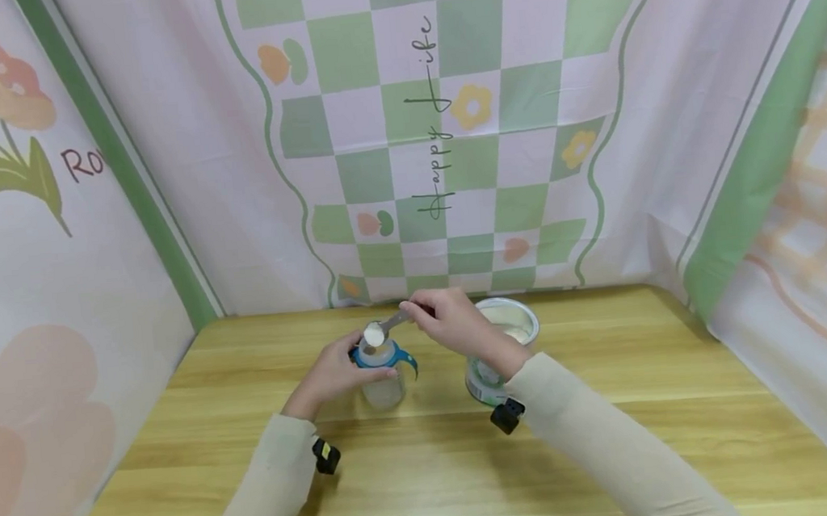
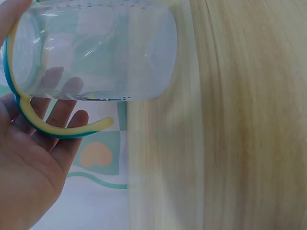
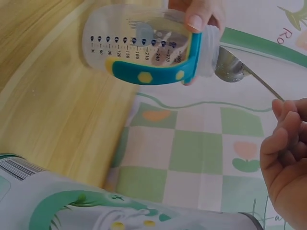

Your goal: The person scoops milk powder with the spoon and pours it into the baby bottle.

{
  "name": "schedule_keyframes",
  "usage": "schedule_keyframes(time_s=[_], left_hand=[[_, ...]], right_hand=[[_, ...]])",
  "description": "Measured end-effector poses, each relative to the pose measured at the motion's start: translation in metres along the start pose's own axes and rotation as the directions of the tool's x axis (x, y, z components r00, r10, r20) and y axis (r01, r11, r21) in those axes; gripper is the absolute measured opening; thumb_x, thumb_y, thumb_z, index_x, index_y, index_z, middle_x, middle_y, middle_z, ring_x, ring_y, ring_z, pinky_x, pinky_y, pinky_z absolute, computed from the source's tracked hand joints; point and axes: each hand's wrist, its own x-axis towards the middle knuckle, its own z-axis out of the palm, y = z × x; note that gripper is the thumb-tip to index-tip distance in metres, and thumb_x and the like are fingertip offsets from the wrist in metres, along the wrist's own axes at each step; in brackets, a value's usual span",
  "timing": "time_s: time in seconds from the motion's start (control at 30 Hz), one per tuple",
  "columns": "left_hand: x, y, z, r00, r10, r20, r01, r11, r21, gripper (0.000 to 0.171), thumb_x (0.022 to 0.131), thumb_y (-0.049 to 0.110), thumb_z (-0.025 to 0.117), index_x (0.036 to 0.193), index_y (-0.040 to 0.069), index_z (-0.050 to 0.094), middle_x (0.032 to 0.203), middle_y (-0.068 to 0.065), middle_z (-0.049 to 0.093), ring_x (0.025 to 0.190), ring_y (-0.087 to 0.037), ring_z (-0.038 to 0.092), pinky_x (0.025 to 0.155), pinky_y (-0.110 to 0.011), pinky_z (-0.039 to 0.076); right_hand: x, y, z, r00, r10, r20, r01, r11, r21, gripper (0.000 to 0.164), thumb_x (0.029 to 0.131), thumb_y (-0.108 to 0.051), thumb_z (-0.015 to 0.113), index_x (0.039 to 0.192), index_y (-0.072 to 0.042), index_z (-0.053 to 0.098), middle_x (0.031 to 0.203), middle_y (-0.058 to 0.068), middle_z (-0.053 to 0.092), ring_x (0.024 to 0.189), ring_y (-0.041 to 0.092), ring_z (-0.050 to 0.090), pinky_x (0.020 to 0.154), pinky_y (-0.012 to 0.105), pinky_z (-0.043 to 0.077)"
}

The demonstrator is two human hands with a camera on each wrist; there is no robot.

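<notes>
A clear baby bottle (image 1: 384,393) with a blue two-handled collar stands upright in the head view. My left hand (image 1: 333,371) grips it around the collar, thumb in front and fingers behind. In the left wrist view, one curved handle (image 2: 72,130) passes in front of those fingers. Between thumb and fingers, my right hand (image 1: 453,320) pinches the handle of a metal spoon (image 1: 395,320). White powder (image 1: 374,336) heaps its bowl, right over the bottle's open mouth. From the right wrist view, the spoon's underside (image 3: 231,66) shows at the bottle's rim. Printed measuring marks run along the bottle's side.
An open tin (image 1: 480,384) with pale powder (image 1: 517,332) inside stands right of the bottle, partly behind my right wrist. Both stand at the far part of the wooden table (image 1: 417,484). A patterned curtain (image 1: 479,164) hangs directly behind the table's back edge.
</notes>
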Motion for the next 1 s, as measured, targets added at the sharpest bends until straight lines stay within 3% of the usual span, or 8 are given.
schedule_keyframes(time_s=[0.2, 0.4, 0.6, 1.0], left_hand=[[0.000, 0.000, 0.000, 1.000, 0.005, -0.003, -0.005, 1.000, 0.020, 0.076, 0.076, 0.042, 0.089, 0.140, 0.017, 0.057, 0.126, 0.001, 0.065, 0.117, -0.020, 0.059, 0.102, -0.049, 0.045], [0.000, -0.001, -0.002, 1.000, 0.007, -0.001, -0.007, 0.999, 0.035, 0.079, 0.074, 0.047, 0.089, 0.140, 0.016, 0.057, 0.124, 0.001, 0.065, 0.114, -0.019, 0.060, 0.100, -0.047, 0.046], [0.000, -0.002, -0.003, 1.000, 0.009, -0.002, -0.009, 0.999, 0.040, 0.080, 0.075, 0.047, 0.088, 0.141, 0.015, 0.056, 0.124, 0.000, 0.065, 0.114, -0.019, 0.061, 0.099, -0.047, 0.047], [-0.003, -0.007, 0.000, 1.000, 0.000, -0.014, 0.000, 1.000, -0.022, 0.076, 0.076, 0.045, 0.088, 0.140, 0.021, 0.056, 0.125, 0.002, 0.064, 0.113, -0.019, 0.060, 0.099, -0.047, 0.046]], right_hand=[[-0.002, 0.000, 0.008, 0.992, -0.122, -0.022, 0.119, 0.989, -0.087, 0.026, 0.106, -0.020, 0.054, 0.083, -0.015, 0.065, 0.057, -0.006, 0.042, 0.046, 0.009, 0.035, 0.047, 0.027, 0.035], [-0.005, 0.001, 0.015, 0.968, -0.245, -0.049, 0.232, 0.954, -0.192, 0.019, 0.103, -0.015, 0.059, 0.089, -0.010, 0.070, 0.067, -0.007, 0.053, 0.053, 0.006, 0.042, 0.050, 0.024, 0.040], [-0.008, 0.001, 0.021, 0.923, -0.380, -0.066, 0.346, 0.891, -0.294, 0.011, 0.100, -0.010, 0.064, 0.091, -0.009, 0.071, 0.079, -0.002, 0.064, 0.065, 0.007, 0.056, 0.060, 0.022, 0.049], [-0.017, 0.007, 0.028, 0.829, -0.559, -0.032, 0.470, 0.726, -0.501, 0.009, 0.089, -0.010, 0.076, 0.089, -0.008, 0.067, 0.077, 0.000, 0.062, 0.064, 0.010, 0.060, 0.057, 0.020, 0.050]])
